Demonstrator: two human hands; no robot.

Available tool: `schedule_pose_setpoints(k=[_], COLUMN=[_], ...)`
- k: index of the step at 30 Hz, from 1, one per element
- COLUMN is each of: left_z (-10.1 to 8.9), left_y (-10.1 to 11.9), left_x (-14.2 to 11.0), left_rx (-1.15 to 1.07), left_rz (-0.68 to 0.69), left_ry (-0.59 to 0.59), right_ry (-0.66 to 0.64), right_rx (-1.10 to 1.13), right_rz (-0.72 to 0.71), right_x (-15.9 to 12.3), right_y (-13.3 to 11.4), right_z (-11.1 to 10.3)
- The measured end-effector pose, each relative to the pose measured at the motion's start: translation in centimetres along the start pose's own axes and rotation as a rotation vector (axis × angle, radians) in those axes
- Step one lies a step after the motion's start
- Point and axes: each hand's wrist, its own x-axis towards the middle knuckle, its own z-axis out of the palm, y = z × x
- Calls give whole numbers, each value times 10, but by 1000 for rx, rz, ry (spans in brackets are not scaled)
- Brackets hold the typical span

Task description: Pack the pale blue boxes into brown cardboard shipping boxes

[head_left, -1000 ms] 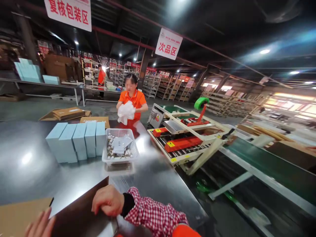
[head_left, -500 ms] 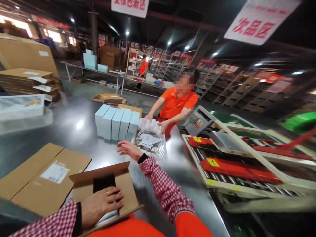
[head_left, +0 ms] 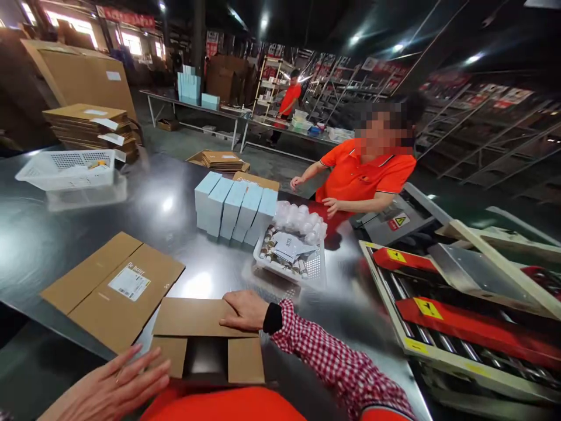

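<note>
An open cardboard box (head_left: 199, 342) stands at the near edge of the shiny metal table (head_left: 56, 234), its flaps spread outward. My right hand (head_left: 244, 310) lies on the far flap, fingers curled over its edge and pressing it down. My left hand (head_left: 111, 389) is flat and spread, fingers stretched against the box's left flap at the bottom of the view. A flattened cardboard box (head_left: 111, 286) with a white label lies just left of the open one.
Several light blue boxes (head_left: 234, 207) stand in a row mid-table beside a white basket (head_left: 291, 260) of small items and bubble wrap. A person in orange (head_left: 363, 175) stands across. Another white basket (head_left: 68, 169) sits far left. A red roller machine (head_left: 460, 316) is right.
My right hand came back from reaching toward the basket and now presses the far flap. My left hand left the inside of the box and lies outside its left flap. The view tilted down.
</note>
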Motion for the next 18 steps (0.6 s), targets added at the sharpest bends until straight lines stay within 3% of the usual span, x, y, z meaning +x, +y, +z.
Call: schedule_pose_setpoints(k=[3,5,7,8,10,12,14,16,18], left_z=[0,7,17,20,20,12,3,2,13], left_y=[-25,-39,-53,-61,-80,-104,-125,-137,-133], left_x=[39,55,61,63,69,82,101,119,131], left_rx=[165,227,213,180,46,-185,-500,-753,-862], left_rz=[66,125,144,131,77,-72,-325,-552,-642], left_ry=[69,118,129,126,123,145,195,232,228], right_ry=[74,298,536,595,581,532,528,537,576], right_rx=[175,513,865,1021,1243,1385,1424,1395,1355], right_rz=[-16,77,226,292,364,387,350,279,244], right_x=[0,-7,-17,-24,-37,-51,-62,-68,-67], right_y=[8,15,21,23,26,30,36,41,43], right_z=[4,21,49,66,93,103,89,59,28])
